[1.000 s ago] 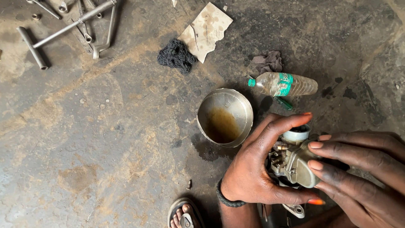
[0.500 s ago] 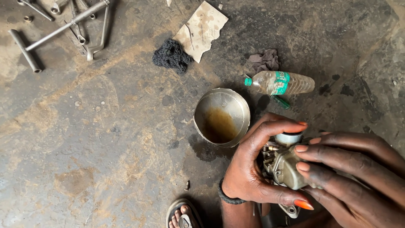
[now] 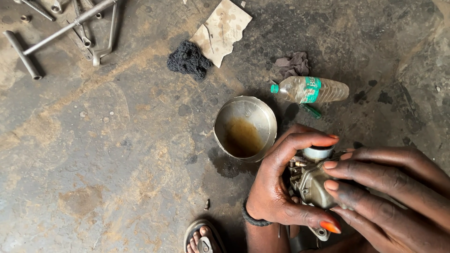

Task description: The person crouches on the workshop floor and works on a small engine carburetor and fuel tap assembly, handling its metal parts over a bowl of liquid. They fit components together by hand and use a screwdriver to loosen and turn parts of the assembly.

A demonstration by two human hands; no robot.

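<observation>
On the stained concrete floor (image 3: 93, 154), a person crouches over a small engine part. Largest after the floor are the two hands at about four o'clock in the view. The right hand (image 3: 389, 197) lies over the metal carburettor (image 3: 315, 185) from the right, fingers stretched flat across its body, loosely closed on it. The left hand (image 3: 276, 187) cups the same part from the left, forefinger hooked over the top and thumb curled beneath, a firm wrap with orange-painted nails showing. The carburettor sits between both palms, touching each, its round cap (image 3: 318, 152) poking up at twelve o'clock. Just beside the left hand, at ten o'clock from it, stands a dented metal bowl (image 3: 243, 112) holding brownish liquid. A plastic bottle (image 3: 311, 90) lies on its side at one o'clock from the bowl. At eleven o'clock of the view lie long wrenches (image 3: 70, 23). Nearer the middle top are a torn cardboard scrap (image 3: 222, 30), a black scouring wad (image 3: 188, 59) and a grey rag (image 3: 293, 64).
</observation>
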